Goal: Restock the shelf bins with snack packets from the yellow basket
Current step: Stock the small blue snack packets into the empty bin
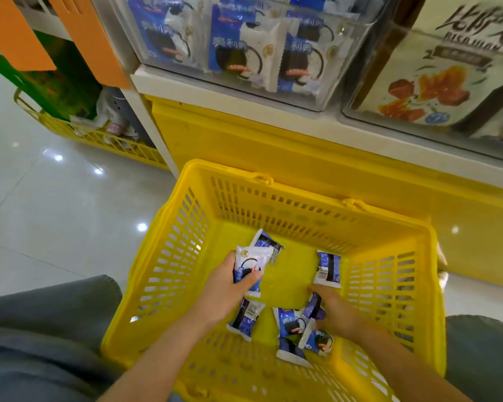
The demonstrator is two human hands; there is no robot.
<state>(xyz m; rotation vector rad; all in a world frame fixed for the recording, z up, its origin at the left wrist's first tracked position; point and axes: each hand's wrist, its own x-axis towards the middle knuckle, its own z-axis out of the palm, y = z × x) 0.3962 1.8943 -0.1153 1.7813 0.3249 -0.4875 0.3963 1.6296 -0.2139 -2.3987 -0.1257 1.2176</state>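
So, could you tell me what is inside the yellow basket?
Loose snack packets on the yellow basket floor; the left hand and right hand each grip some, partly hiding them.

Blue bin packets [230, 44] up top read 奥利奥, and there it is again on a basket packet [291, 322]. The bag [447, 68] at right shows roughly "BISAJUAN", its edges blurred.

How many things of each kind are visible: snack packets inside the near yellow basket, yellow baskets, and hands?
Visible snack packets in the near basket: 8
Yellow baskets: 2, counting the far basket
Hands: 2, left hand, right hand
Total: 12
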